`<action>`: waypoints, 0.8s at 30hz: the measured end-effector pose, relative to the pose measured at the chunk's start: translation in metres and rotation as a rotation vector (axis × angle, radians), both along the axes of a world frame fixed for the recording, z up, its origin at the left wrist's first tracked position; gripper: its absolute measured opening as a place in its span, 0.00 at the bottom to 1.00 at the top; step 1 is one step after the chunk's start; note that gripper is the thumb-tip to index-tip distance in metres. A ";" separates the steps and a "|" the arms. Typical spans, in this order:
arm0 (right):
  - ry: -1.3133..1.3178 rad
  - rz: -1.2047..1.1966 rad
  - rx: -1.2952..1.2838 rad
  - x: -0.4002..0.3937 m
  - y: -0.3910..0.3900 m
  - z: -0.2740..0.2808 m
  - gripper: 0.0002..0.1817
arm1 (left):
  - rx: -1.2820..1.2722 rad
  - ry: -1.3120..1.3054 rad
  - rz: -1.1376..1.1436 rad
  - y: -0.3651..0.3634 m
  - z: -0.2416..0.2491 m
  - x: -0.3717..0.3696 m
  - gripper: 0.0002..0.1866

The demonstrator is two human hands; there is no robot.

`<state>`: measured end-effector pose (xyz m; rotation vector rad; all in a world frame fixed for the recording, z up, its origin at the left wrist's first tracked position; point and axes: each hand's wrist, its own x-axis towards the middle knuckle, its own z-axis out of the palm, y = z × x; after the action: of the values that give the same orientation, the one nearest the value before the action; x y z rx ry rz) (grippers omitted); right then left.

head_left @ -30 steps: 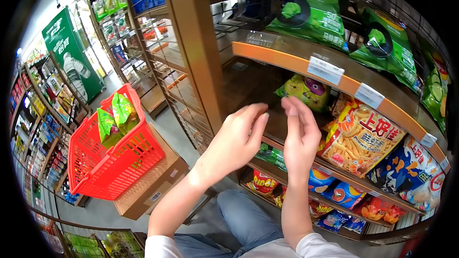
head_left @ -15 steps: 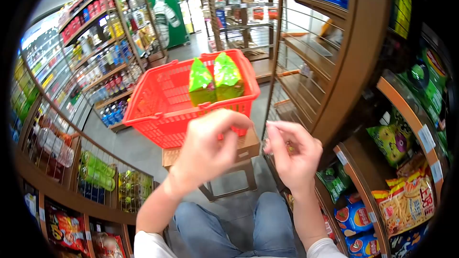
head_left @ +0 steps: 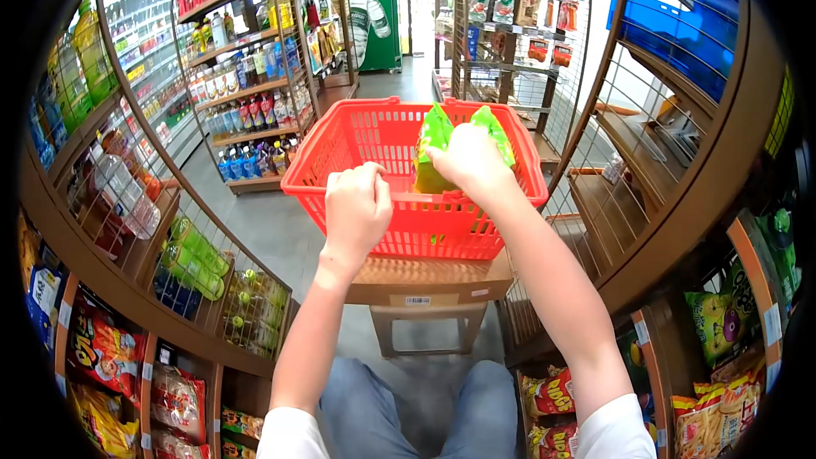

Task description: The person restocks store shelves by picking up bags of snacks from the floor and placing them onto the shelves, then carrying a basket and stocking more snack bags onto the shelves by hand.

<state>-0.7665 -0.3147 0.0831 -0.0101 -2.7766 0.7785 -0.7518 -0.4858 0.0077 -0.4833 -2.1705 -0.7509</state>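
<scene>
A red shopping basket (head_left: 319,153) rests on a brown cardboard box (head_left: 382,276) in front of my knees. Two shiny green snack bags (head_left: 432,172) stand upright in its right half. My right hand (head_left: 472,157) reaches over the near rim and is closed at the tops of these bags, its thumb toward the left bag and its fingers partly hidden. My left hand (head_left: 357,208) is curled closed at the basket's near rim, left of the bags; what it holds, if anything, I cannot tell.
The box sits on a stool (head_left: 429,331). Wire-sided shelves with bottles (head_left: 191,259) flank me on the left, and a brown rack (head_left: 646,204) stands on the right. Snack packets (head_left: 548,391) fill low shelves on both sides. Beyond the basket is a drinks shelf (head_left: 246,89).
My right hand has moved forward onto the green bags, and my left hand has come to the basket's near rim. The view has turned, so the basket appears farther right.
</scene>
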 end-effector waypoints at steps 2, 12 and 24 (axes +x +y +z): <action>-0.084 -0.051 0.033 -0.018 -0.003 -0.003 0.18 | -0.025 0.112 0.042 0.002 -0.005 0.002 0.07; -0.061 0.099 -0.304 -0.032 0.008 -0.028 0.12 | 0.017 0.084 0.017 0.005 -0.003 0.002 0.08; 0.512 0.393 -0.495 -0.019 0.024 -0.001 0.11 | 0.640 -0.349 -0.408 -0.028 0.023 -0.004 0.30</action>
<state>-0.7855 -0.2905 0.0826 0.5698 -2.0695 1.3273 -0.7558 -0.5137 0.0310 -0.4796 -1.9903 -1.7892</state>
